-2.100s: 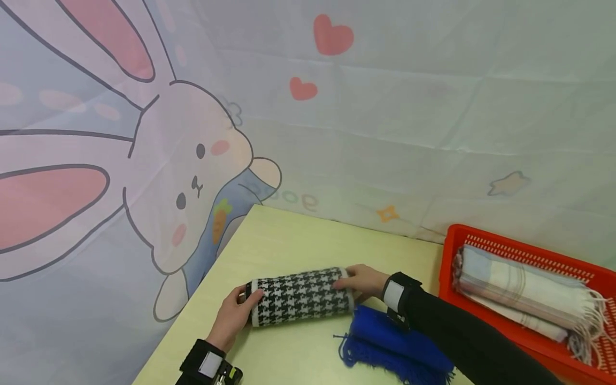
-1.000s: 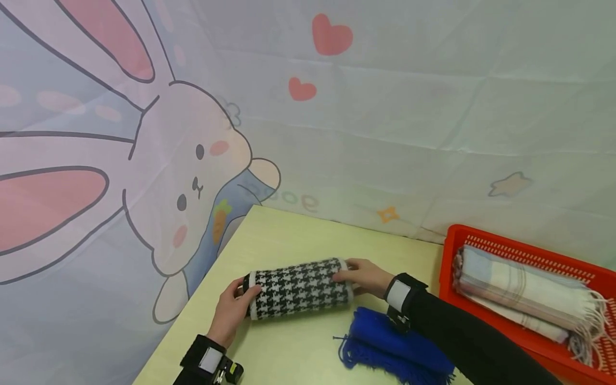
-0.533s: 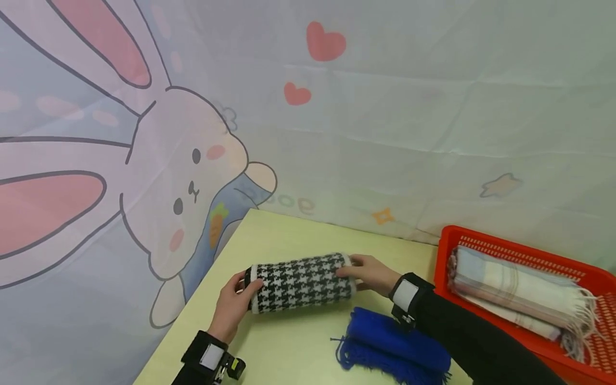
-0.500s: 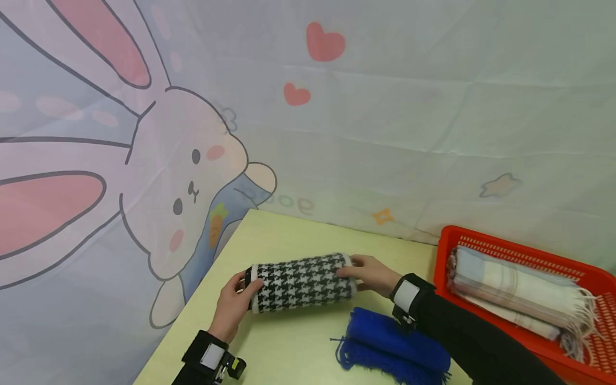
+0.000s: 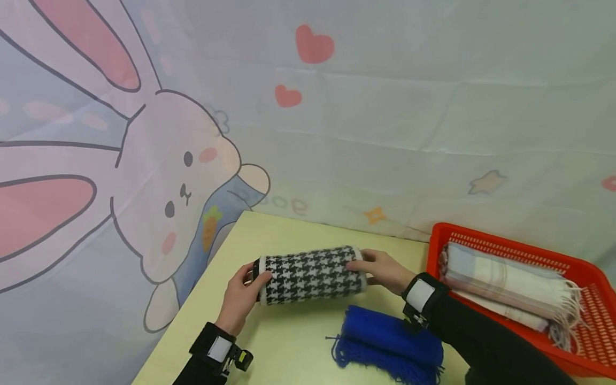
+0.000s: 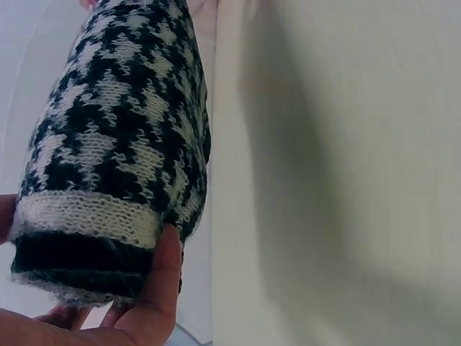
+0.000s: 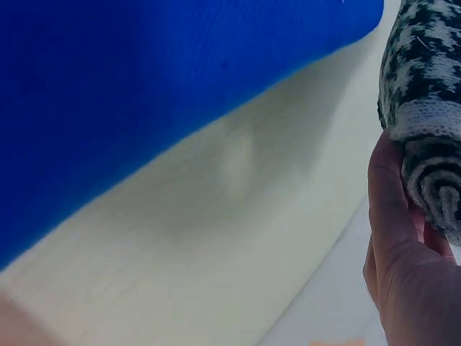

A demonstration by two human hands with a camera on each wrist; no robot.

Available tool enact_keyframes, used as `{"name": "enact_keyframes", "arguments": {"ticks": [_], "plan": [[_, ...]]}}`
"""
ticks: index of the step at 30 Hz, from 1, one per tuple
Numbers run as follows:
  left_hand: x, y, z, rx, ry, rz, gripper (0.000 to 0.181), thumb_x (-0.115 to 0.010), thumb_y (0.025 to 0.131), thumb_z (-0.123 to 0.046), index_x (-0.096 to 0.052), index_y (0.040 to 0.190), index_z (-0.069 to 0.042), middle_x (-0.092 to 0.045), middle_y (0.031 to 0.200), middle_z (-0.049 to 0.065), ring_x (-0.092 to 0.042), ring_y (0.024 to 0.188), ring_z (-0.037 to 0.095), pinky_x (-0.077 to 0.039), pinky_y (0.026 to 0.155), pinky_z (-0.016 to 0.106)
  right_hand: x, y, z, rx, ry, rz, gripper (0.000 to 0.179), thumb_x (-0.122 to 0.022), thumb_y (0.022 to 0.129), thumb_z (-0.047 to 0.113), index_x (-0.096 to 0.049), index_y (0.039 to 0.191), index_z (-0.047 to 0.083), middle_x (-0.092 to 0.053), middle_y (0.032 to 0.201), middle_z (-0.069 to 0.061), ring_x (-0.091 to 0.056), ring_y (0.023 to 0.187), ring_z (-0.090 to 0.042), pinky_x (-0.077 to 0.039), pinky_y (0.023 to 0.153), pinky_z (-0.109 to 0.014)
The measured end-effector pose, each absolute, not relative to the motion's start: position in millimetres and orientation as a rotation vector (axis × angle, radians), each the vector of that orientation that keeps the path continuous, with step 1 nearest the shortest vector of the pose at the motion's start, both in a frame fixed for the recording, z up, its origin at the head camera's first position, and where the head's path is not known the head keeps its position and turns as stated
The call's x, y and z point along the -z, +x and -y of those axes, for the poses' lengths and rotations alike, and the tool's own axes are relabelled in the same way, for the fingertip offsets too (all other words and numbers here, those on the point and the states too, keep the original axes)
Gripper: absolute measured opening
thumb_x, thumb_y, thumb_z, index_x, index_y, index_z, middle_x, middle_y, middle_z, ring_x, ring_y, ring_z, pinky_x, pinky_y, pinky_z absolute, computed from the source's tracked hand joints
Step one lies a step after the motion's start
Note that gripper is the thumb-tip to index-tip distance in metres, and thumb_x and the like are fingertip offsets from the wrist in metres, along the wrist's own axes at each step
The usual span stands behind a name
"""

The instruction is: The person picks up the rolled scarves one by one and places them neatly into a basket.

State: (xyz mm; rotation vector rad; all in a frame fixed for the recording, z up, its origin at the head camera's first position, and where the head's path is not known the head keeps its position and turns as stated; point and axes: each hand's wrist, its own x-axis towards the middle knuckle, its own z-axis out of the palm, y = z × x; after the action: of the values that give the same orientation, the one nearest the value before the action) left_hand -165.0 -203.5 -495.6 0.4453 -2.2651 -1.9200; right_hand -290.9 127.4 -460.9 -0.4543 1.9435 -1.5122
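A rolled-up knitted scarf in black and white houndstooth, edged in white, is held level between both hands above the table. My left hand grips its left end, thumb over the front. At the other end my right hand holds the roll, with the thumb on the front and fingers behind. The right wrist view shows the spiral of layers at the rolled scarf's end. Below the right hand, a folded blue fringed scarf lies on the table.
To the right stands a red plastic basket with folded pale plaid fringed scarves in it. The pale yellow table meets a printed cloth backdrop behind and at the left, with a cartoon rabbit on it.
Both hands have lifted the rolled scarf upward and shifted it slightly right, away from the blue scarf. The head view has turned a little to the right.
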Motion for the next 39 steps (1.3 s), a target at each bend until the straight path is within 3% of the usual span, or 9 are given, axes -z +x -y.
{"name": "enact_keyframes", "arguments": {"ticks": [8, 15, 27, 39], "plan": [[489.8, -170.9, 194.8, 1.917, 0.41, 2.267, 0.055, -0.075, 0.103, -0.031, -0.058, 0.15, -0.008, -0.061, 0.138, 0.018, -0.064, 0.116, 0.029, -0.056, 0.091, 0.036, 457.1, -290.1, -138.5, 1.519, -0.442, -1.954, 0.077, -0.062, 0.109, 0.026, -0.023, 0.163, -0.013, -0.033, 0.164, -0.035, -0.047, 0.144, -0.048, -0.043, 0.117, -0.063], [488.4, -174.5, 190.0, 1.928, 0.394, 2.273, 0.058, -0.075, 0.102, -0.035, -0.058, 0.151, -0.009, -0.06, 0.139, 0.018, -0.064, 0.116, 0.029, -0.057, 0.093, 0.039, 455.9, -291.4, -146.1, 1.54, -0.428, -1.955, 0.071, -0.062, 0.109, 0.026, -0.031, 0.161, -0.011, -0.045, 0.157, -0.032, -0.057, 0.136, -0.038, -0.043, 0.117, -0.062], [478.9, -182.4, 177.9, 1.938, 0.367, 2.283, 0.06, -0.075, 0.102, -0.036, -0.056, 0.152, -0.008, -0.058, 0.14, 0.019, -0.063, 0.116, 0.031, -0.057, 0.093, 0.04, 449.5, -290.6, -159.5, 1.534, -0.408, -2.018, 0.071, -0.062, 0.109, 0.029, -0.033, 0.16, -0.011, -0.045, 0.157, -0.031, -0.058, 0.135, -0.037, -0.051, 0.112, -0.053], [468.3, -187.8, 161.5, 1.921, 0.33, 2.307, 0.059, -0.074, 0.102, -0.037, -0.058, 0.15, -0.007, -0.059, 0.14, 0.019, -0.065, 0.116, 0.032, -0.057, 0.095, 0.043, 442.6, -287.8, -176.9, 1.545, -0.378, -2.007, 0.079, -0.06, 0.11, 0.029, -0.019, 0.164, -0.012, -0.027, 0.167, -0.035, -0.041, 0.149, -0.049, -0.043, 0.118, -0.059]]}}
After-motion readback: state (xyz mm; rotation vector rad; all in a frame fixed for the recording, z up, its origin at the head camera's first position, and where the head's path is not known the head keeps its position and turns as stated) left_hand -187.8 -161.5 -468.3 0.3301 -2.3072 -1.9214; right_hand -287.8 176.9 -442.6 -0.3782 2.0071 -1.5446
